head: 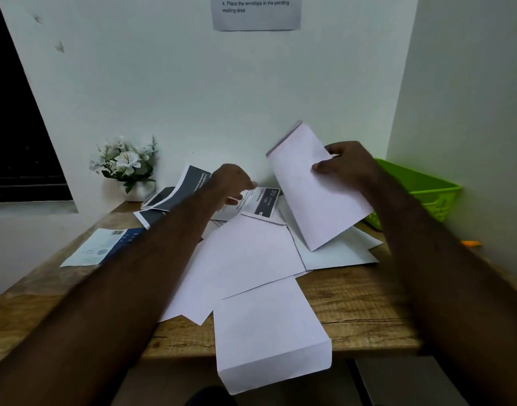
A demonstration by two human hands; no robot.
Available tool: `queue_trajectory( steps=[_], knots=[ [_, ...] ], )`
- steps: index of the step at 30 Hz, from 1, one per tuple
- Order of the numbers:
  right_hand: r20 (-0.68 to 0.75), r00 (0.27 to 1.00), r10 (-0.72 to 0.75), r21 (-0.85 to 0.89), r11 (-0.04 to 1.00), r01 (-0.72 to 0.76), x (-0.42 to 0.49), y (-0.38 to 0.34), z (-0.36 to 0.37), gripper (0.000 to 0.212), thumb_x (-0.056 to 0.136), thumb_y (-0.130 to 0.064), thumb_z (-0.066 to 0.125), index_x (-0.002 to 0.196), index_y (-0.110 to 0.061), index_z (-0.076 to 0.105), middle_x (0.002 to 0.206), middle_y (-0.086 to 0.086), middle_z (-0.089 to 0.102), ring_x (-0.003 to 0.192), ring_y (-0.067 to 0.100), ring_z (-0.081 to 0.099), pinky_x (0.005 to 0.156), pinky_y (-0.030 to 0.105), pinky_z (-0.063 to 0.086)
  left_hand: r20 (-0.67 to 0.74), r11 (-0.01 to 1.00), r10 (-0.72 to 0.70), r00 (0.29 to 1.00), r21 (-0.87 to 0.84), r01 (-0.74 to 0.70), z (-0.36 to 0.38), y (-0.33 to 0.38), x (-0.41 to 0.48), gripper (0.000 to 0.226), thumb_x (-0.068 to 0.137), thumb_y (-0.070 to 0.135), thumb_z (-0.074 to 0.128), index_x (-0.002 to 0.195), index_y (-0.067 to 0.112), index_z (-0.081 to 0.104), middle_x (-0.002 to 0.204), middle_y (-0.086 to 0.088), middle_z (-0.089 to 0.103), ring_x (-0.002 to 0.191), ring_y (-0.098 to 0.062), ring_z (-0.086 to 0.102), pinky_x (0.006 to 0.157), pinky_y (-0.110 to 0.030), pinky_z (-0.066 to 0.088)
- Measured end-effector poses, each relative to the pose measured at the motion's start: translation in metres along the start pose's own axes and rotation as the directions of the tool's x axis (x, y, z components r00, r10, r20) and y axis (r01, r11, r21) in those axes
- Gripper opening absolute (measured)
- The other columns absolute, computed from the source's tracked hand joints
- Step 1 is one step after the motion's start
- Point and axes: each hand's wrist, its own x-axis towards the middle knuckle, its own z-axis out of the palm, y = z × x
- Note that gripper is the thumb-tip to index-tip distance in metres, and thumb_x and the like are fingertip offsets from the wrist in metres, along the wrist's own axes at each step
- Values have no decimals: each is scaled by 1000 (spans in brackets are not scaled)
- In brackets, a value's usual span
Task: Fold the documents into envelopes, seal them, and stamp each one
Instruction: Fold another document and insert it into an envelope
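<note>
My right hand grips a long white envelope by its right edge and holds it tilted above the desk, flap end up. My left hand reaches to the back of the desk, its fingers curled round the edge of a printed document with a dark block. Several white envelopes lie overlapping on the wooden desk. One more envelope hangs over the front edge.
A green plastic basket stands at the back right. A white pot of flowers sits at the back left by printed sheets and a blue-and-white leaflet. An instruction note hangs on the wall. An orange object lies at the right edge.
</note>
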Motion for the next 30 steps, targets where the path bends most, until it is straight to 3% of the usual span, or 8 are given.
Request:
queue_trajectory(
  steps=[4,11,15,21,23,25,27,30],
  knots=[
    [-59,998,-36,-263,965,19,5,-19,-15,39,78,-18,70,116,-25,74,107,3,72,95,19,63,70,23,46,85,918,65,994,384,-93,-1,-9,-1,22,78,22,83,91,17,67,83,0,60,72,-17,58,62,-30,51],
    [-206,972,-111,-621,783,-42,-14,-57,2,39,76,-23,55,112,-22,70,113,9,66,104,39,65,85,37,52,225,817,52,973,550,-171,-2,-14,-3,32,73,23,88,100,19,72,85,-2,63,77,-15,59,67,-31,54],
    [-10,993,-117,-777,626,67,-29,-60,35,11,93,-23,55,95,-13,59,97,13,61,100,36,65,74,37,49,247,771,80,966,599,-218,0,-15,-3,29,73,24,87,97,22,72,79,3,63,66,-9,55,55,-24,48],
    [109,959,-262,-839,493,230,-40,-11,80,38,77,-19,35,48,-14,59,47,3,49,36,23,55,44,20,41,236,647,172,956,705,-290,3,-19,-1,21,78,26,82,98,25,74,94,5,60,89,-14,57,76,-21,39],
    [106,941,-322,-842,474,257,-40,-3,91,29,66,-21,48,41,-13,58,43,4,51,30,22,52,42,19,41,221,629,194,956,720,-294,3,-22,0,22,80,25,80,101,23,74,98,5,57,96,-14,56,77,-20,35],
    [81,951,-300,-876,434,211,-47,-12,91,6,65,-11,65,63,-9,70,64,10,64,53,29,66,52,26,47,195,628,210,958,725,-285,1,-25,2,22,80,24,80,101,23,74,104,4,58,104,-17,57,76,-20,35],
    [161,968,-192,-858,457,233,-48,-12,93,22,87,-9,56,104,-6,70,105,15,67,97,34,68,74,33,45,175,621,220,960,734,-276,-1,-28,3,21,81,23,78,102,22,75,109,3,61,108,-18,57,76,-20,35],
    [158,982,-99,-854,485,186,-46,-5,94,28,93,-17,51,116,-11,66,118,12,65,111,32,64,87,33,47,174,603,220,960,749,-274,-5,-32,6,21,84,17,75,105,20,75,117,-1,65,112,-20,58,78,-20,37]
  ],
)
